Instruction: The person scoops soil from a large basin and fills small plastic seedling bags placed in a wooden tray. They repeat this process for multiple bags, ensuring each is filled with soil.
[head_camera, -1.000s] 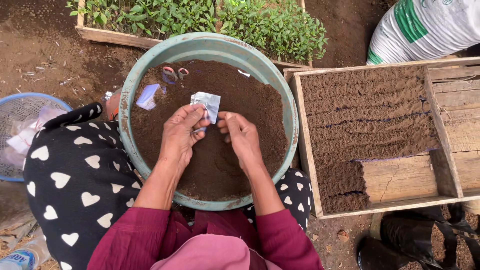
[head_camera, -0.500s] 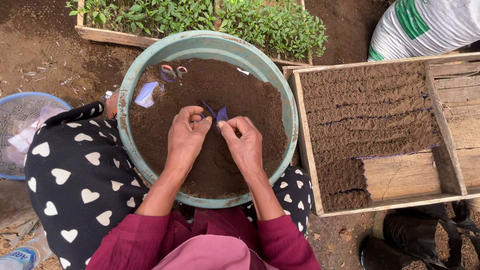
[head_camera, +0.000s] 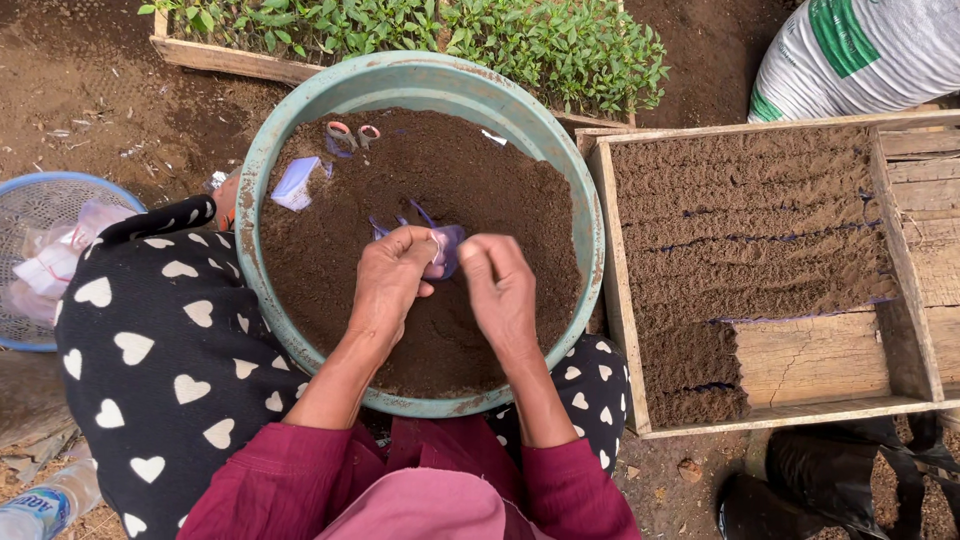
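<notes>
The left hand (head_camera: 388, 282) is pinching a small purple packet (head_camera: 446, 250) between thumb and fingers, closed on its left edge. The right hand (head_camera: 500, 290) is sitting just beside the packet's right edge with its fingers curled; whether it is gripping the packet cannot be told. The packet is hanging over the middle of the soil in the basin (head_camera: 290, 135), crumpled, so its long axis cannot be told.

In the basin's far-left part a pale blue-white packet (head_camera: 297, 184) is lying flat on the soil, and scissors (head_camera: 350, 136) with 2 pink loop handles are lying near the far rim. A small white scrap (head_camera: 493, 138) is lying far right of them.

A wooden tray (head_camera: 612, 290) of furrowed soil is standing just right of the basin. A white sack (head_camera: 860, 55) with green bands is lying beyond the tray's far-right corner. A seedling box (head_camera: 230, 60) is standing beyond the basin. A blue basket (head_camera: 45, 190) holding white bags is sitting to the left, and a clear bottle (head_camera: 45, 505) with a blue label is lying at the near left.
</notes>
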